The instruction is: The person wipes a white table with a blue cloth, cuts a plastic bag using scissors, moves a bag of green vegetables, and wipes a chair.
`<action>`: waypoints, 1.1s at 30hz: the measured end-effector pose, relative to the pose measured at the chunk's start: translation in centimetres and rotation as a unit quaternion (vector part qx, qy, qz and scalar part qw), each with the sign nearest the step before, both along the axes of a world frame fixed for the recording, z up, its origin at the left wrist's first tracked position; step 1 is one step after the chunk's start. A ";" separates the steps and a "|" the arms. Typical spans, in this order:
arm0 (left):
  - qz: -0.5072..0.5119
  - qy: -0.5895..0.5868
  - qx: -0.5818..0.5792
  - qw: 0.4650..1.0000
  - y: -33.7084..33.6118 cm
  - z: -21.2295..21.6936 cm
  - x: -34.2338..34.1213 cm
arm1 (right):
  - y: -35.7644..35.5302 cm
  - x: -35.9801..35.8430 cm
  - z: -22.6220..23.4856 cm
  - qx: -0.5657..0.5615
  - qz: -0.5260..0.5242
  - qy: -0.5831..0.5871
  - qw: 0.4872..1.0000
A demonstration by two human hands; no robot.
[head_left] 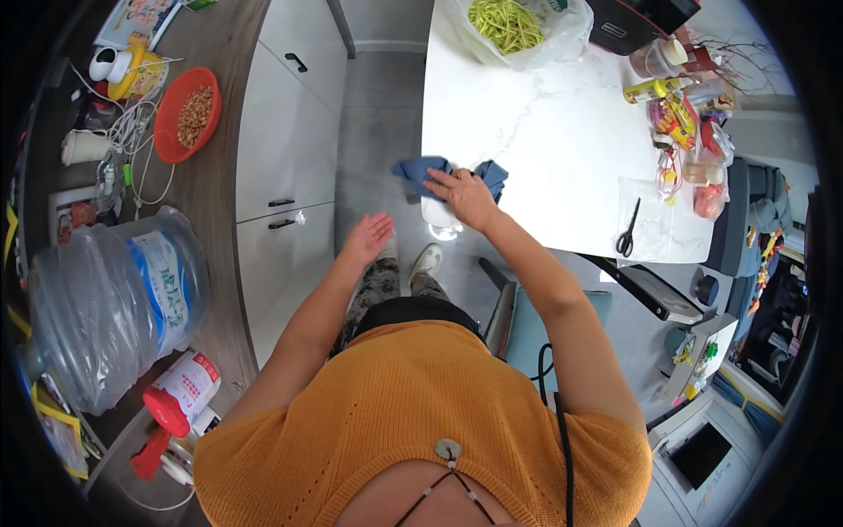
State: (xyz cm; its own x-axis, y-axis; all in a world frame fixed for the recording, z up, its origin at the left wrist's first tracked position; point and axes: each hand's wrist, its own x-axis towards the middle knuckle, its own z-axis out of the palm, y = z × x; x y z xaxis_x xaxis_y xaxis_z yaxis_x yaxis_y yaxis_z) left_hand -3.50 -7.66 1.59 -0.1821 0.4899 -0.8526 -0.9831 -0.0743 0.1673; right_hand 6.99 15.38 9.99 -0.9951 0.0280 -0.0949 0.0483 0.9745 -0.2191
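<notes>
My right hand (467, 198) presses a blue cloth (421, 170) against the left edge of the white table (562, 158). Its fingers lie over the cloth, and part of the cloth hangs out past the edge while another fold (492, 176) bunches up beside the hand. Below and to the left, my left hand (370, 237) hovers over the floor with its palm turned up and fingers stretched out; nothing is in it.
A plastic bag (575, 35) of green pods or stems and a black box (641, 22) stand at the table's far side. Jars and snack packets (676, 119) line its right; scissors (628, 230) lie nearer. Left, a wooden counter holds an orange-red bowl (162, 132) and a water jug (97, 307).
</notes>
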 end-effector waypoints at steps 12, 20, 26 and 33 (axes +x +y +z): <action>-0.058 0.009 -0.005 0.998 2.6 1.0 1.5 | 0.2 14.6 2.8 -0.076 -0.067 -0.128 0.987; -0.078 0.016 0.001 0.997 3.5 1.1 2.9 | 5.1 23.7 4.3 -0.193 -0.351 -0.055 0.915; -0.055 0.015 -0.016 0.998 4.1 1.7 3.4 | 9.8 27.4 3.5 -0.392 -0.604 0.145 0.678; -0.038 0.033 -0.028 0.998 3.5 2.1 3.5 | 12.6 30.4 -4.1 -0.125 -0.522 0.023 0.843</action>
State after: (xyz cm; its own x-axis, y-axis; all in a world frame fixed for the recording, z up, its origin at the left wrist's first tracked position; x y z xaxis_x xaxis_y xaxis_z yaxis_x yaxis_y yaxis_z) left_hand 0.01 -4.11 3.67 -0.2034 0.4568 -0.8660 -0.9722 0.0102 0.2338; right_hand 37.36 28.03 5.90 -0.4431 0.8762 -0.1894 0.8375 0.3293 -0.4360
